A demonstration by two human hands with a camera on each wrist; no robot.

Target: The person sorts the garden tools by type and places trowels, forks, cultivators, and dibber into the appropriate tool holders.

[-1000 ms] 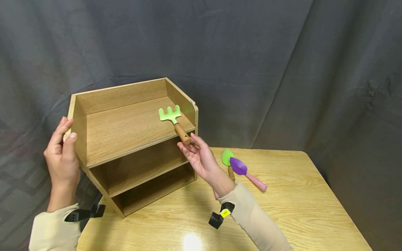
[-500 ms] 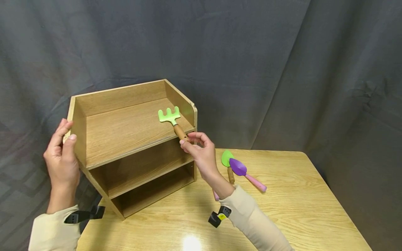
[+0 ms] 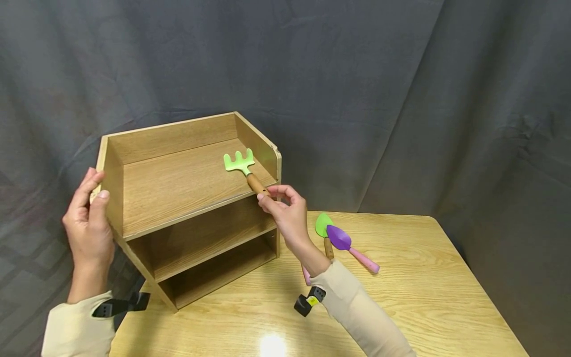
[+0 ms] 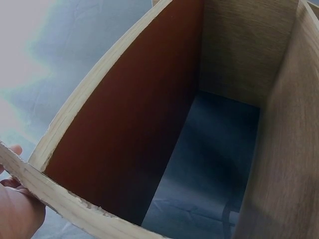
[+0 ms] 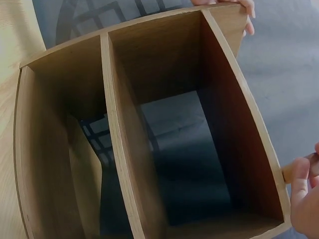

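A light green hand rake (image 3: 239, 161) with a wooden handle lies slanted over the front right of the shelf unit's top, tines pointing away. My right hand (image 3: 290, 215) pinches the end of that handle between thumb and fingers, just past the front edge of the top board. In the right wrist view only a short piece of the handle (image 5: 287, 173) shows beside the thumb. My left hand (image 3: 91, 228) grips the raised left side panel of the wooden shelf unit (image 3: 178, 181), thumb in front and fingers behind it.
Right of the unit, a green trowel (image 3: 323, 224) with a wooden handle and a purple trowel (image 3: 339, 238) with a pink handle overlap on the wooden table (image 3: 415, 277). Another pink handle (image 3: 306, 275) is partly hidden by my right forearm. A grey curtain (image 3: 339, 99) hangs behind.
My right hand has turned from palm up under the handle's end to a pinch with the thumb on the near side. The rake has shifted slightly up and left. The left hand keeps its place.
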